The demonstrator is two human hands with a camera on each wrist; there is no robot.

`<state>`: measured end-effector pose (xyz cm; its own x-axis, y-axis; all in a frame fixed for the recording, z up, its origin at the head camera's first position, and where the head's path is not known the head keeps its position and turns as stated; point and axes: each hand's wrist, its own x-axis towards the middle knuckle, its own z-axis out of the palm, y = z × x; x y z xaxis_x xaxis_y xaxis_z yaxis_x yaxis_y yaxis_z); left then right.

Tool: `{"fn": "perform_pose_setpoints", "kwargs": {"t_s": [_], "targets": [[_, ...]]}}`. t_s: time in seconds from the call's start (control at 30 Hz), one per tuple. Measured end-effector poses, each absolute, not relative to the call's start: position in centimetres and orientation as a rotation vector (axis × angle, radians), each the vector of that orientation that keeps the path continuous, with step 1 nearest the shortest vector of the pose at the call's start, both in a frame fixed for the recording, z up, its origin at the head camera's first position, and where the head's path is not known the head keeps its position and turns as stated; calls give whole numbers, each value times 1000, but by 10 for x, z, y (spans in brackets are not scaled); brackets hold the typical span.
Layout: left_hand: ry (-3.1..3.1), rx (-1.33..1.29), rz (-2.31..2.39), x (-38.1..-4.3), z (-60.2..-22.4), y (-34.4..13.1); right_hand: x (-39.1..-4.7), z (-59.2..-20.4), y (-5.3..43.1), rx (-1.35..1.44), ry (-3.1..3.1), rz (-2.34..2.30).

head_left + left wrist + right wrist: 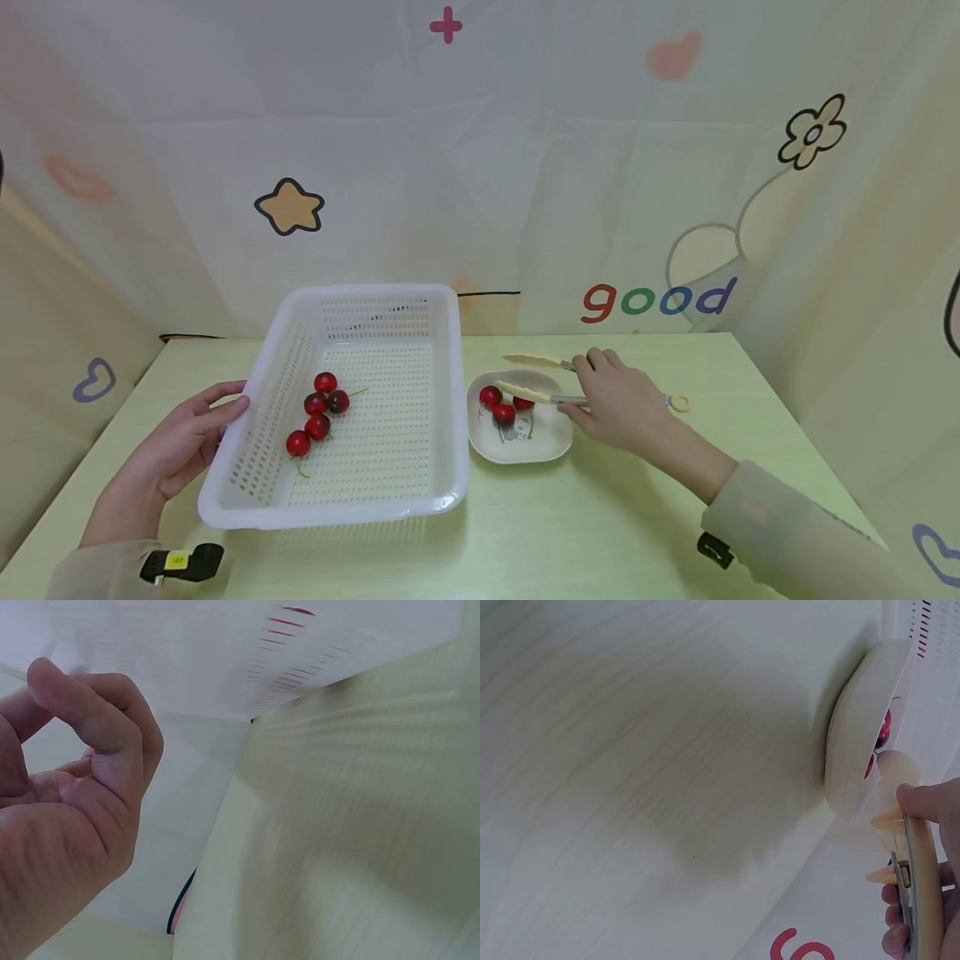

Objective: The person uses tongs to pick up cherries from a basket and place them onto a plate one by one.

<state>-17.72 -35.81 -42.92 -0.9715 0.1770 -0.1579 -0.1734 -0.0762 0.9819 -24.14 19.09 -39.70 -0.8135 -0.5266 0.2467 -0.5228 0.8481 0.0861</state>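
At the left side of a white perforated basket (456, 400), my left hand (183, 437) grips the rim, with its thumb and fingers at the edge. Several red cherries (318, 427), some with stems, lie in the basket's left half. My right hand (622, 404) holds a pair of tongs (525, 392) with cream tips and metal arms. The tips are spread apart, one over a small white plate (517, 452) and the other past its far edge. Three cherries (504, 414) show on the plate, one partly covered by the tongs. In the right wrist view the tongs' handle (928, 900) lies along my palm.
A pale wood-grain table (637, 533) carries the basket and plate, which stand close side by side. Behind it hangs a printed curtain (360, 167) with a star, hearts and the word "good", and more cloth closes off both sides.
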Motion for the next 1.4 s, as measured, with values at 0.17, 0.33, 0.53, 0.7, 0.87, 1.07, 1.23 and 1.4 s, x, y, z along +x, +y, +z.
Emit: {"fn": "perform_pose_setpoints", "kwargs": {"t_s": [0.17, 0.33, 0.53, 0.7, 0.87, 1.07, 1.23, 1.4], "targets": [[1962, -2, 2140, -177, -429, -357, -246, -397, 192, 779, -2786, -28], [1957, -1, 2139, -176, -428, -358, -250, -394, 193, 737, -2821, -7], [1953, -3, 2142, -176, -428, -358, -253, -386, 191, 675, -2836, 106], [1955, -14, 2140, -176, -427, -359, -254, -379, 186, 668, -2822, 205], [1951, -7, 2143, -176, -427, -358, -252, -372, 181, 672, -2815, 248], [1959, -18, 2134, -177, -427, -358, -252, -364, 174, 716, -2767, 269], [1938, 2, 2157, -176, -428, -358, -251, -356, 163, 782, -2748, 293], [1920, 13, 2178, -176, -428, -357, -249, -352, 147, 866, -2726, 270]]}}
